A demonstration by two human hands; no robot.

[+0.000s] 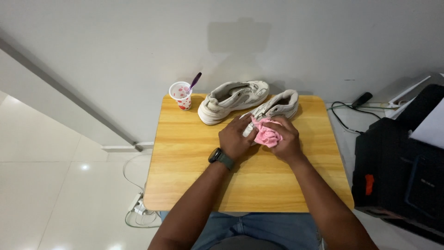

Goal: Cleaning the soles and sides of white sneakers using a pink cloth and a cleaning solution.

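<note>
Two white-grey sneakers rest at the back of a small wooden table (185, 185). The left sneaker (233, 99) lies free. My left hand (236, 139), with a dark watch on its wrist, holds the toe end of the right sneaker (280, 105). A crumpled pink cloth (267, 133) is pressed against that shoe's toe, gripped in my right hand (286, 139).
A white paper cup with red dots (181, 96), holding a purple-handled brush, stands at the table's back left corner. A black bag or case (397, 176) sits on the floor to the right, with black cables (344, 115) near the wall. A white power strip (138, 208) lies on the floor at the left.
</note>
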